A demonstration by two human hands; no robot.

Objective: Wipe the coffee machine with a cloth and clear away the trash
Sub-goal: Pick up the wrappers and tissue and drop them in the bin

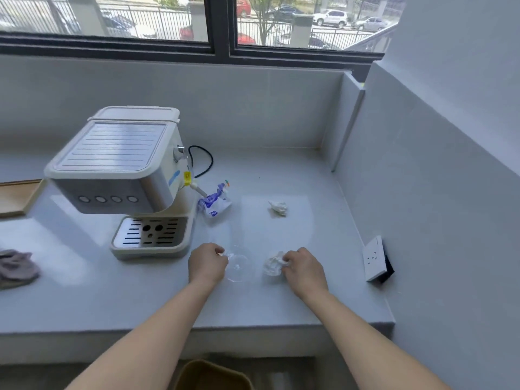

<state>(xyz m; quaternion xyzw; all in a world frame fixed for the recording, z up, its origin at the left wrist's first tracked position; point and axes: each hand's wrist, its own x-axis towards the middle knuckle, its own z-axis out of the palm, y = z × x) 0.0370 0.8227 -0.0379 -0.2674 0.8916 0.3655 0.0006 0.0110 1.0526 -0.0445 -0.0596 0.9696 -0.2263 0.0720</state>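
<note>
Clear plastic film [237, 264] sits pinched in the left hand [206, 264] right of the coffee machine [121, 175]; farther right, the right hand [305, 268] clasps a crumpled tissue [272, 266] on the worktop [140, 299].

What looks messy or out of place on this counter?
Trash is scattered on the counter: a crumpled blue-and-white wrapper beside the coffee machine, a loose paper wad, another wad under the right hand, and clear plastic at the left hand. A socket plate leans unmounted against the wall.
</note>
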